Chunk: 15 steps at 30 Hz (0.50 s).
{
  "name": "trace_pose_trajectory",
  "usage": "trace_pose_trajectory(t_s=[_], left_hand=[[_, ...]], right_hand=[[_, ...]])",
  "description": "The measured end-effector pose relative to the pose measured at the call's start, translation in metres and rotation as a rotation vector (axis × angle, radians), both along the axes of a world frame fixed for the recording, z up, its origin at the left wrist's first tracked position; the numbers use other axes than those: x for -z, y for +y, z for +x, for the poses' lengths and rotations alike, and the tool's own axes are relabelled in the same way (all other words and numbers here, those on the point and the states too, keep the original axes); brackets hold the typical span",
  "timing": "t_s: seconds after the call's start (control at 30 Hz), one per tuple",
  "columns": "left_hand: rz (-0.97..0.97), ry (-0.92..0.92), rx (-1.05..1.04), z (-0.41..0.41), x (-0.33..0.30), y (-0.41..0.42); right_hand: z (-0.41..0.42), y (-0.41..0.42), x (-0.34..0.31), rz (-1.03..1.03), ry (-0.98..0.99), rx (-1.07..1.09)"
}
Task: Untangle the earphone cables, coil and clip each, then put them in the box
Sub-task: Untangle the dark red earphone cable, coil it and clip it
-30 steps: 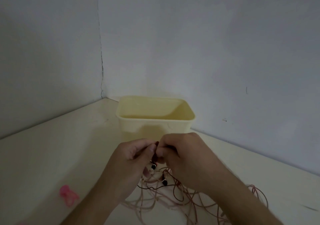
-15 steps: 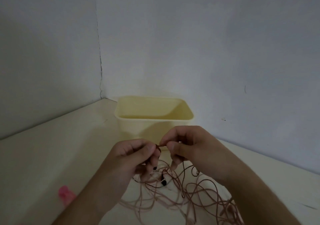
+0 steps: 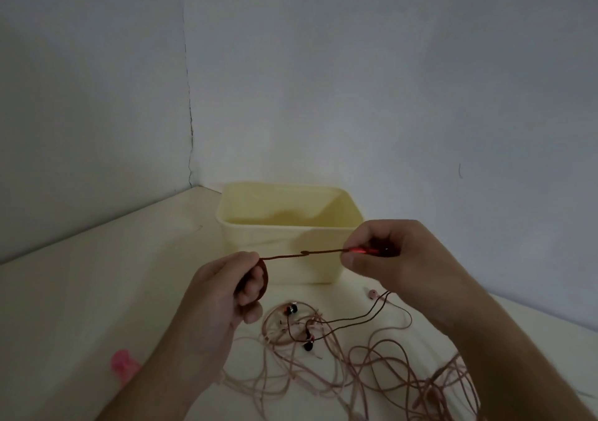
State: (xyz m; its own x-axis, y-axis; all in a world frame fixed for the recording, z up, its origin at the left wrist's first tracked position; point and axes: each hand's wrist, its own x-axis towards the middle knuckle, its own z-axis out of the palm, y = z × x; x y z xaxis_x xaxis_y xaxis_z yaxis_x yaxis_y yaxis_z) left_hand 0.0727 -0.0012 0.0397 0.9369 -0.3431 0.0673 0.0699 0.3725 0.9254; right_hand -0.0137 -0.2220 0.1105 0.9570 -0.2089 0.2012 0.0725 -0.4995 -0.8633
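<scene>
- The left hand has its grip curled round a small loop of dark brown earphone cable.
- The right hand pinches the cable's red plug end; the cable runs taut between the hands.
- Beyond them, the pale yellow box stands open near the tabletop's far corner.
- A pink cable tangle with earbuds lies near the front edge.
- A pink clip lies front left.

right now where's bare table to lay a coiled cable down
Bare table lies left of the box, bordered by the wall and the pink clip. A smaller patch runs right of the box, along the wall. In front of the box, loose tangled cables crowd it.
</scene>
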Motion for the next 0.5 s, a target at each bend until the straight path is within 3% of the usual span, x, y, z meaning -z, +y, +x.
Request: trace_pose_trajectory(t_s=[0.27,0.5], left_hand=[[0.056,-0.028,-0.041,-0.002,0.001,-0.003],[0.045,-0.038,-0.051,0.0,0.001,-0.003]], right_hand=[[-0.004,-0.01,-0.01,0.224,-0.08,0.083],[-0.006,-0.023,-0.018,0.55,-0.135,0.066]])
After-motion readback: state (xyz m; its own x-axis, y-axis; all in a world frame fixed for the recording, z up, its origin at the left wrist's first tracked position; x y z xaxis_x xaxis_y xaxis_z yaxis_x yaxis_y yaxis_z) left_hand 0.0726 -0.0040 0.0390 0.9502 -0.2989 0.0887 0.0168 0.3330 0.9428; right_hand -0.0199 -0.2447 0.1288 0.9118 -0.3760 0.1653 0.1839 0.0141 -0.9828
